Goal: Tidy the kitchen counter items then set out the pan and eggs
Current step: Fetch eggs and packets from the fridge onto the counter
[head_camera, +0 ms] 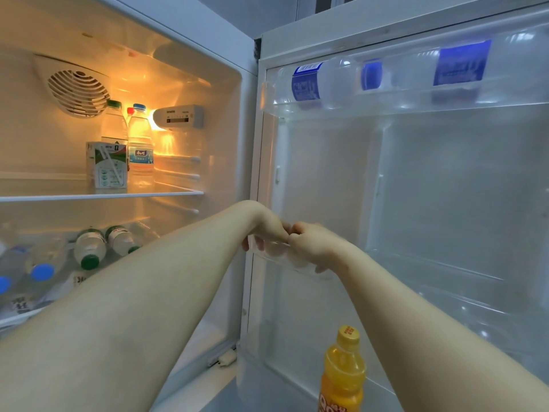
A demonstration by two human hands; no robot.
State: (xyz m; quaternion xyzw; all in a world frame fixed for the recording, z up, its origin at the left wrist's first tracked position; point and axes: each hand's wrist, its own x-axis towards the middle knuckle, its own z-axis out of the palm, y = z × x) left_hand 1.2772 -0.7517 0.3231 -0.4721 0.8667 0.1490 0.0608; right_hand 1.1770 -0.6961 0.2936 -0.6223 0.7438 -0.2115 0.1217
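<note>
At the lower left of the frame, clear plastic water bottles with blue caps (41, 263) and green caps (89, 248) are lying on their sides inside the open, lit fridge. Above them, a white-and-green drink carton (108, 165) is standing on a glass shelf (59, 198), just in front of two upright clear bottles (141, 144).

At the centre, the left hand (269, 230) and right hand (315, 246) are meeting, thumbs touching. Both are gripping the rim of a clear plastic door bin (282, 256) at mid-height on the door, with fingers curling down over its edge and showing through the plastic. What is lying inside the bin cannot be told.

At the bottom, right of centre, an orange juice bottle with a yellow cap (341, 373) is standing in the door. At the upper right, blue-labelled clear water bottles (315, 81) are lying in the top door shelf (386, 104).
</note>
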